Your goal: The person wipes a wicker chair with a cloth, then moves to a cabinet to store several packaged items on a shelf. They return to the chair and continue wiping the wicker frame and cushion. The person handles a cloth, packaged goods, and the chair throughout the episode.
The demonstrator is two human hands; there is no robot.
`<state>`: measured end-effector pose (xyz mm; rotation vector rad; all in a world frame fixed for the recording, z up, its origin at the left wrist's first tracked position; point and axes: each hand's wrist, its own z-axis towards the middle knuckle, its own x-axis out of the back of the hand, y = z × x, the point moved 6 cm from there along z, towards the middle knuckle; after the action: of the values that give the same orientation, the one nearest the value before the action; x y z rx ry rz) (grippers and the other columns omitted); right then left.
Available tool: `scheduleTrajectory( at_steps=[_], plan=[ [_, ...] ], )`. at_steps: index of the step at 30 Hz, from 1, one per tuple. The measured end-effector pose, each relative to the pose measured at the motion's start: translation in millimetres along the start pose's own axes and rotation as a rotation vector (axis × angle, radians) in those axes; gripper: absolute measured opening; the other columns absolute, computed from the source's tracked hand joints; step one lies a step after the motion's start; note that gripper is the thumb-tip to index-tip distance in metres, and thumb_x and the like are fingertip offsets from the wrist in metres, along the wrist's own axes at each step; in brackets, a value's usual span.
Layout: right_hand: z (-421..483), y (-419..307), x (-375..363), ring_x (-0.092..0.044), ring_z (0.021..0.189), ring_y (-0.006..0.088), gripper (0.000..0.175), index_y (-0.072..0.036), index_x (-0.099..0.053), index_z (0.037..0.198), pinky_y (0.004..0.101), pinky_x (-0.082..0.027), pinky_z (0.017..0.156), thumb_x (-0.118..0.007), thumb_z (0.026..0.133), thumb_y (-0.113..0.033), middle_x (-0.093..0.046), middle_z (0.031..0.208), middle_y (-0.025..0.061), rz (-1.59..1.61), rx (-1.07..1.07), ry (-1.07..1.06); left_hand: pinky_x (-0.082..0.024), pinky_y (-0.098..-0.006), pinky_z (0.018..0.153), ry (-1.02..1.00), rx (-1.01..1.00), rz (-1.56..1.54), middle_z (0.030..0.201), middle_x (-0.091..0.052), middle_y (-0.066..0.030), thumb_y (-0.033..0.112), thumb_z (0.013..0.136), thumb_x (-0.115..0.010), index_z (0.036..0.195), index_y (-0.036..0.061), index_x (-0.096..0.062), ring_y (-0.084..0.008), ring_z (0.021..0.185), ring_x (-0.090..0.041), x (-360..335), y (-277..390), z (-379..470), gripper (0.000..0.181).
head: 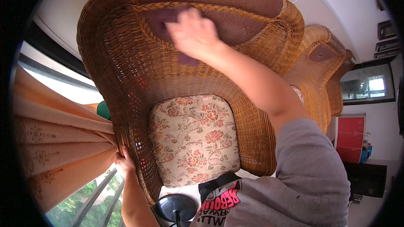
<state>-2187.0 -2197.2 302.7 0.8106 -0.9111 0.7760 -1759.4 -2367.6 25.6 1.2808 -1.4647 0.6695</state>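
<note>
A brown wicker armchair (189, 78) with braided trim stands before me. Its backrest has a brown leather-like panel (240, 28). My right hand (194, 33), blurred, presses a dark purple cloth (188, 60) against the left part of this panel. One end of the cloth hangs below the hand onto the wicker. My left hand (125, 163) grips the outer edge of the chair's left arm, thumb on top, beside the curtain. A floral seat cushion (195, 142) lies in the chair, between my two arms.
Peach curtains (63, 135) and a barred window (98, 195) border the chair's left side. A round black stand base (176, 207) is on the floor near me. More wicker chairs (315, 75) stand to the right, with a red cabinet (349, 139) beyond.
</note>
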Motion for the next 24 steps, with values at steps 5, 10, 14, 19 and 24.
scheduleTrajectory(
  at_steps=[5,10,14,19,24],
  plan=[
    [-102.5,100.6,-3.1,-0.057,0.092,0.0288,0.033,-0.021,-0.062,0.120,0.0409,-0.055,0.062,-0.058,0.087,-0.022,-0.059,0.089,0.0154,-0.246,-0.321,-0.271,-0.052,-0.0521,0.068,0.078,-0.037,-0.001,0.089,-0.066,-0.0275,0.071,0.087,-0.035,0.104,0.0008,-0.062,-0.0437,0.082,-0.065,-0.1,-1.4,-0.2,0.077],
    [-187.8,180.6,-1.1,-0.059,0.095,0.0414,0.026,-0.013,-0.056,0.111,0.0522,-0.052,0.077,-0.053,0.089,-0.025,-0.060,0.094,0.0214,-0.232,-0.878,-0.288,-0.053,-0.0514,0.072,0.008,-0.009,0.031,0.093,-0.066,-0.0283,0.072,0.087,-0.033,0.114,0.0008,-0.060,-0.0436,0.086,-0.065,-7.6,-5.1,4.3,0.081],
    [-203.4,187.0,13.6,-0.060,0.097,0.0404,0.040,-0.004,-0.055,0.119,0.0488,-0.048,0.082,-0.059,0.084,-0.024,-0.060,0.098,0.0233,-0.126,-1.113,-0.032,-0.052,-0.0515,0.075,0.029,-0.075,-0.092,0.095,-0.065,-0.0308,0.072,0.088,-0.029,0.114,-0.0001,-0.060,-0.0445,0.087,-0.065,-2.6,1.4,1.4,0.083],
    [-94.3,67.7,45.3,-0.047,0.060,0.0258,0.032,-0.010,-0.063,0.102,0.0405,-0.038,0.050,-0.068,0.071,-0.011,-0.046,0.066,0.0094,-0.063,-0.230,0.481,-0.050,-0.0493,0.070,0.098,-0.041,-0.065,0.085,-0.065,-0.0279,0.066,0.088,-0.044,0.097,-0.0029,-0.063,-0.0415,0.079,-0.065,-2.3,0.1,-3.5,0.072],
    [25.6,-29.8,7.5,-0.058,0.082,0.0263,0.036,-0.015,-0.066,0.118,0.0382,-0.055,0.060,-0.060,0.083,-0.013,-0.056,0.091,0.0188,-0.010,0.048,0.030,-0.051,-0.0467,0.068,0.166,-0.087,-0.176,0.083,-0.065,-0.0267,0.066,0.088,-0.046,0.095,-0.0032,-0.063,-0.0386,0.077,-0.066,-8.5,-5.5,0.5,0.071]
  ],
)
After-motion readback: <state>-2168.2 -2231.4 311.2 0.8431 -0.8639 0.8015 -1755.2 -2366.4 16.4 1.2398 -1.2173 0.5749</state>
